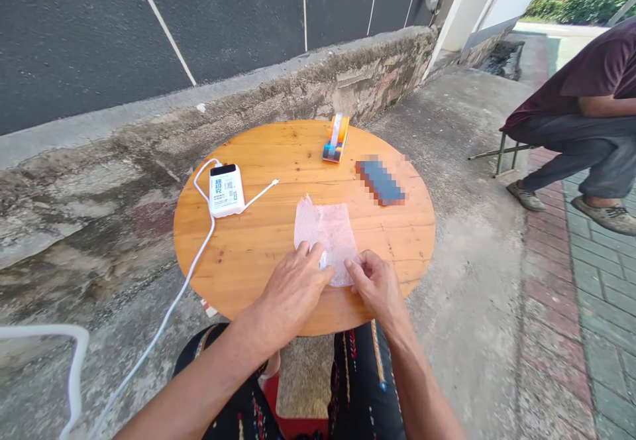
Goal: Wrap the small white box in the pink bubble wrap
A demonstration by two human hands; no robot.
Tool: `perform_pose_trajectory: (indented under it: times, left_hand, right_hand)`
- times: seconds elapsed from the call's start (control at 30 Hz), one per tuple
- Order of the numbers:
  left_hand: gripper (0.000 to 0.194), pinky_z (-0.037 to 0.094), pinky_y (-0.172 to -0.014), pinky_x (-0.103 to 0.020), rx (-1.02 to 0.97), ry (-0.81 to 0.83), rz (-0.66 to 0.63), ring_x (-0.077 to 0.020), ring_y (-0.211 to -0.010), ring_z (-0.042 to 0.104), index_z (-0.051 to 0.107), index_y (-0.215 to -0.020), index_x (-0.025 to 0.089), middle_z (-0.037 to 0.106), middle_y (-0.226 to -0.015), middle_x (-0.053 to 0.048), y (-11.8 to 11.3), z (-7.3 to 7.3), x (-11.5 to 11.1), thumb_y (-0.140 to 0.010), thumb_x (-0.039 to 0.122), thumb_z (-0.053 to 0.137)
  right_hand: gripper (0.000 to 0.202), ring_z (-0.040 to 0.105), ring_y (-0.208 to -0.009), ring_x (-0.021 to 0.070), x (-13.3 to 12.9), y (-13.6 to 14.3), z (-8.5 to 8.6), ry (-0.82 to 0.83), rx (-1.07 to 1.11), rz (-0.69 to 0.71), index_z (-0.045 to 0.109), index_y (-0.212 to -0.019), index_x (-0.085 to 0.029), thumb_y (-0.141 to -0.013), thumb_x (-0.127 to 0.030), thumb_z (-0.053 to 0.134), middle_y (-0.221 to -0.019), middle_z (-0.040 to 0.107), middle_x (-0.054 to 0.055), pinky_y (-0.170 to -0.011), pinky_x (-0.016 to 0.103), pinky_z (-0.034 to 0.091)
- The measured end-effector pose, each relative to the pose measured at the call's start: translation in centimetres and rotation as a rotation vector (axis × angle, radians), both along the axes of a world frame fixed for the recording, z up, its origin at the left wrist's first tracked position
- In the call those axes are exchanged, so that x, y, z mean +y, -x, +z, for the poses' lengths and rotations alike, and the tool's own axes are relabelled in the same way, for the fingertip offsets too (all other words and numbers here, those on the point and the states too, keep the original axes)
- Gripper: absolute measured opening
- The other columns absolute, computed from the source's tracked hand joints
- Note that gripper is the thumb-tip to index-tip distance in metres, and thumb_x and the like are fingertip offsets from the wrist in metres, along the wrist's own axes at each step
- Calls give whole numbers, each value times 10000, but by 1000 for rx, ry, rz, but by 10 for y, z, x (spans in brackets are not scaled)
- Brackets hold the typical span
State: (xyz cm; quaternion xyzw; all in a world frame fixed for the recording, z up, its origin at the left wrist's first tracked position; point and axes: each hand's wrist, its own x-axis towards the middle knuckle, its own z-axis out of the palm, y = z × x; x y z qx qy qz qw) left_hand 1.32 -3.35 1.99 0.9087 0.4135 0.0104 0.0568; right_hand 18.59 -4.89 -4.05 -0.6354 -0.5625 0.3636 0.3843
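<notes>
A sheet of pinkish, translucent bubble wrap (325,224) lies on the round wooden table in front of me. My left hand (301,281) is over its lower left part, fingers bent down. Between its index finger and thumb shows a small white object (322,259), mostly hidden by the hand, so its kind is unclear. At the lower right corner of the wrap, my right hand (373,281) pinches the edge between thumb and fingers.
On the table (268,248) are a white power bank (226,190) with white cables, an orange tape dispenser (336,138) and a blurred dark phone-like slab (381,181). A tiled wall (248,22) rises behind. A seated person (591,109) is at right.
</notes>
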Motion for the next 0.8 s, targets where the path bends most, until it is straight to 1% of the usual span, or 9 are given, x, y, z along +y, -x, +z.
perform_pose_trajectory:
  times: [0.13, 0.27, 0.37, 0.43, 0.5, 0.53, 0.6, 0.7, 0.8]
  left_hand:
    - [221, 438, -685, -348, -8, -4, 6, -243, -898, 447, 640, -839, 208, 491, -923, -81, 1, -3, 0, -863, 103, 447]
    - [219, 434, -686, -344, -25, -17, 3, -241, -894, 444, 640, -897, 227, 485, -928, -70, 3, -6, -1, -876, 124, 447]
    - [266, 430, -687, -336, -57, -21, -2, -230, -884, 443, 623, -985, 245, 486, -942, -61, 6, -9, -2, -862, 91, 446]
    - [343, 432, -699, -331, -104, -15, 7, -223, -892, 449, 588, -1075, 258, 496, -962, -54, 10, -10, -2, -848, 53, 431]
    - [407, 438, -745, -336, -178, 2, 16, -215, -916, 461, 531, -1160, 257, 519, -991, -47, 14, -13, -3, -846, 27, 410]
    - [408, 439, -776, -339, -222, 14, 19, -210, -930, 467, 510, -1174, 246, 534, -1004, -43, 16, -14, -3, -851, 22, 402]
    - [343, 435, -823, -342, -317, 34, 25, -200, -939, 480, 505, -1130, 214, 560, -1003, -37, 19, -17, -2, -866, 26, 395]
    - [222, 436, -820, -330, -436, 40, 54, -188, -918, 498, 521, -1007, 184, 585, -955, -32, 24, -23, -1, -876, 41, 414]
    - [188, 440, -832, -322, -509, 30, 45, -182, -928, 510, 539, -953, 172, 601, -943, -36, 27, -29, 0, -874, 37, 435]
  right_hand:
    - [315, 504, -455, 115, 0, 4, 0, 10, 180, 9, 503, -690, -198, -860, -460, 545, -491, 524, -46, -480, 225, 373]
    - [327, 522, -457, 108, 0, 12, 0, 17, 354, 13, 509, -710, -196, -834, -490, 582, -561, 552, -38, -448, 215, 403]
    - [319, 536, -469, 103, 2, 18, 3, 5, 413, 5, 508, -711, -197, -821, -480, 606, -593, 562, -36, -443, 206, 414]
    - [305, 534, -465, 100, 3, 22, 7, -1, 435, 8, 513, -716, -197, -829, -465, 602, -583, 568, -36, -438, 200, 409]
    - [289, 528, -462, 98, 4, 25, 10, -7, 452, 13, 522, -726, -196, -839, -452, 593, -568, 569, -38, -440, 197, 407]
    - [283, 525, -461, 97, 4, 27, 10, -11, 455, 14, 527, -730, -195, -841, -446, 592, -560, 565, -40, -445, 196, 408]
    - [272, 523, -468, 96, 4, 30, 10, -22, 453, 20, 534, -736, -194, -841, -437, 594, -561, 559, -43, -462, 198, 414]
    - [248, 531, -512, 101, 4, 34, 8, -52, 439, 40, 546, -750, -189, -844, -413, 592, -605, 560, -35, -503, 207, 429]
    - [216, 520, -546, 103, 3, 36, 6, -98, 363, 58, 564, -774, -183, -859, -380, 573, -633, 552, -30, -533, 213, 426]
